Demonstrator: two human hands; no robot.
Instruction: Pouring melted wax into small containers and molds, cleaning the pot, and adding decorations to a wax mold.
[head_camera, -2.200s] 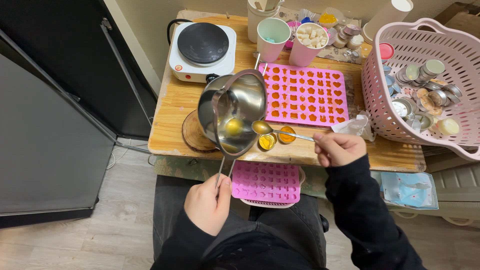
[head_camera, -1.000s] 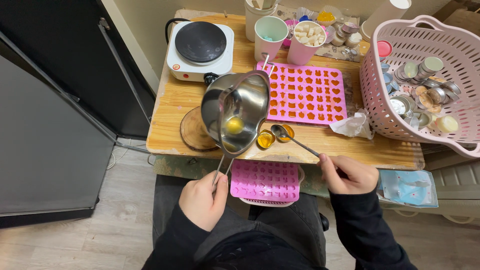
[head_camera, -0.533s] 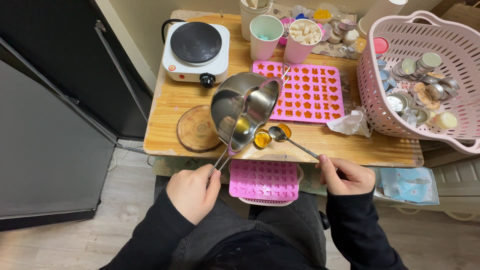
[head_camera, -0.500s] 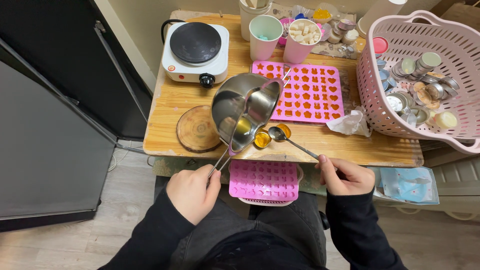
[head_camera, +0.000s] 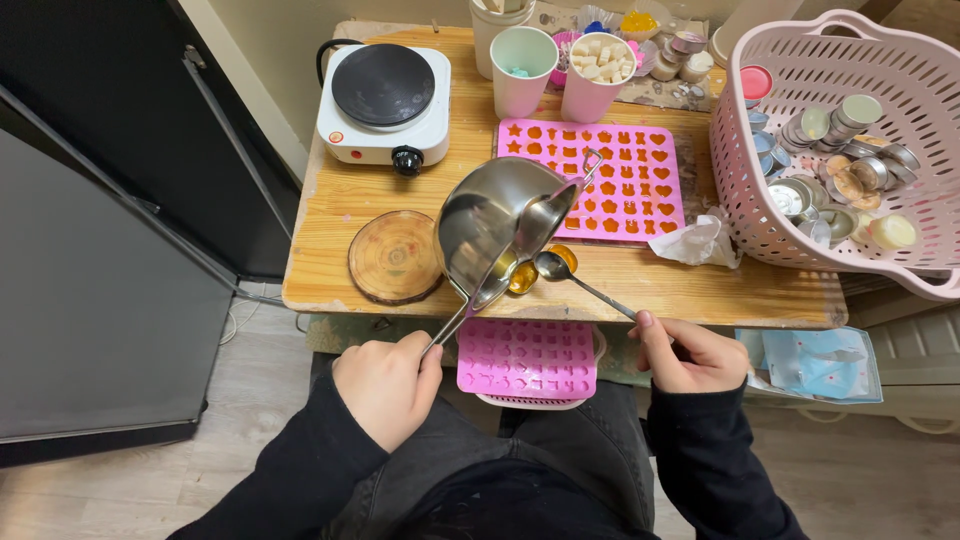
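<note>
Head view:

- The left hand (head_camera: 385, 385) has its fingers (head_camera: 425, 352) wrapped tight round the wire handle of a steel melting pot (head_camera: 495, 225). The pot hangs up and away from those fingers, over the near edge of the wooden counter (head_camera: 330, 215).
- The pot's long axis runs from the handle at the near left up to the far right. It is tipped so its lip points down at two small tins of yellow-orange liquid (head_camera: 522, 277), which sit just past the fingertips' reach.
- The right hand (head_camera: 690, 352) has its fingers closed on the end of a spoon (head_camera: 580, 284). The spoon's shaft slants from that hand up and to the left, and its bowl lies just beside the pot's lip, over or touching the further tin; I cannot tell which.
- To pour well, I judge the tilt should be slow and the lip kept right over the tin, with the spoon held steady to guide or catch the thin stream. The left wrist should roll rather than lift, as the long handle magnifies any wobble.
- Beyond the pot lies a pink mould filled with orange shapes (head_camera: 600, 180). A round wood coaster (head_camera: 392, 255) sits left of the pot, and a second pink mould (head_camera: 528, 358) rests on the lap between the two hands.
</note>
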